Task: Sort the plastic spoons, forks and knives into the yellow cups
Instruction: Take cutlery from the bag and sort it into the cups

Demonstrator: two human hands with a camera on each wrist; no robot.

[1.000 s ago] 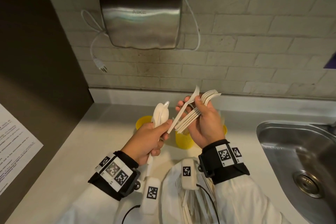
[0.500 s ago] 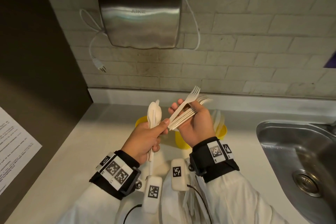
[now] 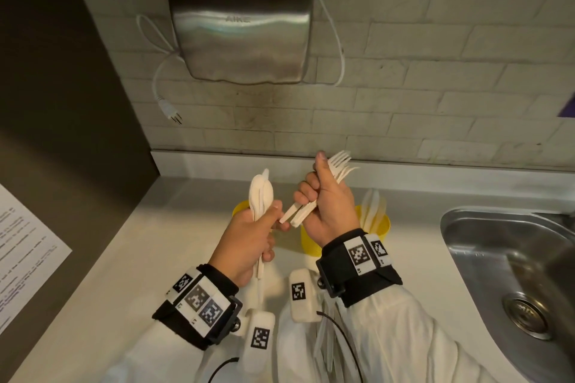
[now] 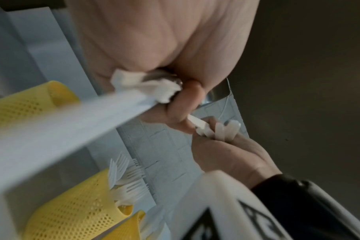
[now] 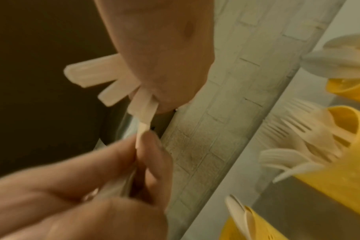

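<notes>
Since half a second ago your right hand (image 3: pixel 329 205) has rolled so its back faces you, and the bundle of forks (image 3: pixel 340 165) now points tines-up toward the wall above the yellow cups (image 3: pixel 378 227). Your right fingers are clenched round that bundle; its handle ends (image 3: pixel 297 216) splay out toward your left hand (image 3: pixel 249 242). Your left hand grips a stack of spoons (image 3: pixel 260 193) upright, just left of the cups, while its thumb and forefinger pinch the tip of one fork handle (image 5: pixel 141 129). Knives (image 3: pixel 373 210) stand in the cup right of your right hand.
</notes>
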